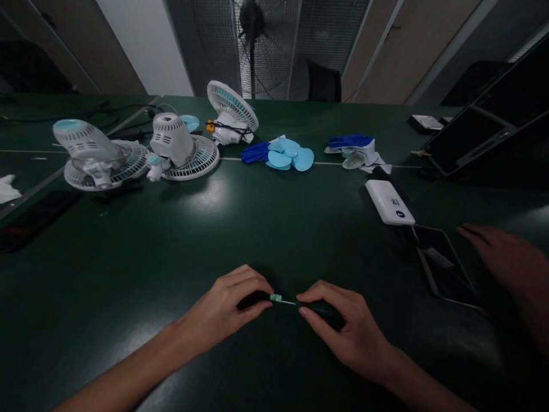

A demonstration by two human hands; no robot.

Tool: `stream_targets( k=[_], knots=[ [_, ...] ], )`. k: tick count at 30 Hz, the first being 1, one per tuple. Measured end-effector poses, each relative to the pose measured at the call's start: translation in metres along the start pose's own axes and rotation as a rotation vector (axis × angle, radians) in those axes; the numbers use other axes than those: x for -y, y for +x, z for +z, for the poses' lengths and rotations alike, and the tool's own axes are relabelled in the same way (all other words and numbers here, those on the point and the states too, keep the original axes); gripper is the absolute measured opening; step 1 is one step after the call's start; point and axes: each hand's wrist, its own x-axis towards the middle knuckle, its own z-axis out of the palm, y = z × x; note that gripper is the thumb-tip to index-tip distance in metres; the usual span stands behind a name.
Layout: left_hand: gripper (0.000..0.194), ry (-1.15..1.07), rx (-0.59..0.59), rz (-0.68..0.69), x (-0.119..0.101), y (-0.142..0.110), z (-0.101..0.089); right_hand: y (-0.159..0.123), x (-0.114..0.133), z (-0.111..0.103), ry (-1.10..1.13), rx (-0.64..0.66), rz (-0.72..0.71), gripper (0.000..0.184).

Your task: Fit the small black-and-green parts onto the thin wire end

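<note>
Now left fingers (256,282) grip a green-tipped piece (254,299); right fingers (322,290) clasp a dark handle (326,312).

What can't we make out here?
All in the head view:
Black object: partly hidden by the left grip, full shape unclear.
Dark handle: partly hidden by the right grip.
Thin metal shaft: too small and dim to tell whether it touches the handle.
Label on the smartphone: too small to read.
Co-worker's arm: cut off by the right edge.
</note>
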Motion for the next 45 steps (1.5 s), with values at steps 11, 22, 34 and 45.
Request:
stream_targets(
  k=[11, 22, 34, 45],
  knots=[
    [0.017, 0.020, 0.022, -0.013, 0.000, -0.001, -0.001, -0.002, -0.004, -0.001, 0.037, -0.111, 0.060, 0.011],
    [0.026, 0.198, 0.121, 0.104, -0.020, 0.009, 0.016, -0.003, -0.008, -0.004, 0.027, -0.253, 0.103, 0.011],
    [0.026, 0.542, 0.097, 0.164, -0.008, 0.002, -0.006, -0.003, -0.007, -0.006, 0.061, -0.250, 0.131, 0.010],
    [0.031, 0.702, 0.110, 0.207, 0.017, -0.012, -0.041, -0.004, -0.007, -0.009, 0.084, -0.229, 0.174, 0.011]
  ],
)
